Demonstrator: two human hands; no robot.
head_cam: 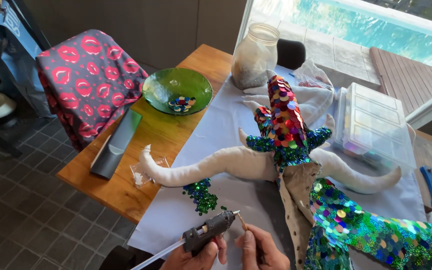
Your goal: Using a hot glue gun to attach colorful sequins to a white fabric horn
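At bottom centre, the left hand (196, 256) grips a glue gun (210, 231), nozzle angled up to meet a small stick (243, 222) pinched in the right hand (262, 250). Above them on the surface (166, 132), a green bowl (177, 90) holds loose sequins (182, 103); a glass jar (255, 56) stands upper centre.

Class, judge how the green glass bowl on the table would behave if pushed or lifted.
The green glass bowl is probably fragile and fairly heavy. Its smooth surface may slide on the wooden table. The loose sequins inside would likely shift.
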